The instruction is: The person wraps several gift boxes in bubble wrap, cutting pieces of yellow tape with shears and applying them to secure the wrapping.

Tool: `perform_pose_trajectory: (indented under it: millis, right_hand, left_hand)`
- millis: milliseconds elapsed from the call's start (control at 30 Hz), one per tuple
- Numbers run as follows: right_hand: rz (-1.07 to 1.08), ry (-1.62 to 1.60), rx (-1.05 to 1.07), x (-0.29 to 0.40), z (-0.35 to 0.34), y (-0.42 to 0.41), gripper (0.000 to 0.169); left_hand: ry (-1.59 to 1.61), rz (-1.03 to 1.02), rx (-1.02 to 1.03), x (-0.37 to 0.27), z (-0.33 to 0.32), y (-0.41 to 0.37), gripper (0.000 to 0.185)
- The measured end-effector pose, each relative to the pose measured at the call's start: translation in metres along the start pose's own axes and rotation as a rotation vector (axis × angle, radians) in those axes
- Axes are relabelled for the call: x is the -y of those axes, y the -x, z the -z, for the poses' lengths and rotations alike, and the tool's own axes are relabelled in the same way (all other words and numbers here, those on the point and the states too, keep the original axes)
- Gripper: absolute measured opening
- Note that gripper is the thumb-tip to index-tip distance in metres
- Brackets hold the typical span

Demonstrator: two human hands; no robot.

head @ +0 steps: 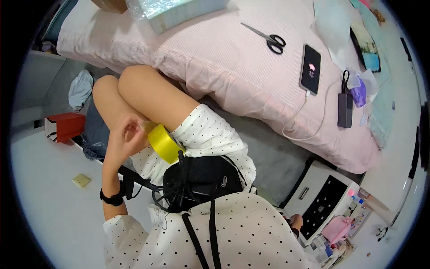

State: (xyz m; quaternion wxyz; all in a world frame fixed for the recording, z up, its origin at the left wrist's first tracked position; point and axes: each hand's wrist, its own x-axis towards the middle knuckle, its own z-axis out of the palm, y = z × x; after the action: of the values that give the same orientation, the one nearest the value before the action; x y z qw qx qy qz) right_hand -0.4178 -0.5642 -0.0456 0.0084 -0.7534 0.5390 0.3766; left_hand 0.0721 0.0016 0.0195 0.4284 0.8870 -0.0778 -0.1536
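Note:
My left hand (127, 134) is over my thighs, its fingers curled into a loose ring. Beside it, a roll of yellow adhesive tape (165, 144) lies tilted on my lap, against the white dotted garment (210, 129). A pale translucent patch shows between hand and roll; whether the fingers grip any tape is unclear. A black strap circles my left wrist. Only a small part of my right hand (297, 221) shows past my right side, near the white and black drawer cabinet (307, 195); its fingers cannot be made out.
On the pink bedspread (215, 43) lie black-handled scissors (268, 39), a phone (310, 69) on a white cable, a black power brick (345, 110) and a bubble-wrapped box (188, 13). A black waist bag (205, 178) with cables sits on my lap. A red box (69, 127) stands left.

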Motion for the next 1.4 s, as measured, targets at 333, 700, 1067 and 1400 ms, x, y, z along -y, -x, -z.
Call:
perform_pose_trajectory:
  millis: [333, 700, 1067, 1400]
  right_hand:
    - [1.207, -0.282, 0.124, 0.36, 0.212, 0.048, 0.015]
    - [2.854, 0.058, -0.027, 0.647, 0.206, 0.302, 0.023]
    - [2.781, 0.324, 0.14, 0.671, 0.21, 0.321, 0.016]
    - [2.672, 0.378, 0.239, 0.68, 0.226, 0.329, 0.026]
  left_hand:
    - [0.223, 0.09, 0.081, 0.008, 0.025, 0.014, 0.025]
    - [0.628, 0.136, 0.179, 0.04, 0.032, 0.008, 0.032]
    - [0.78, 0.181, -0.089, 0.053, 0.01, 0.018, 0.028]
    - [0.963, 0.292, -0.299, 0.039, -0.006, 0.012, 0.023]
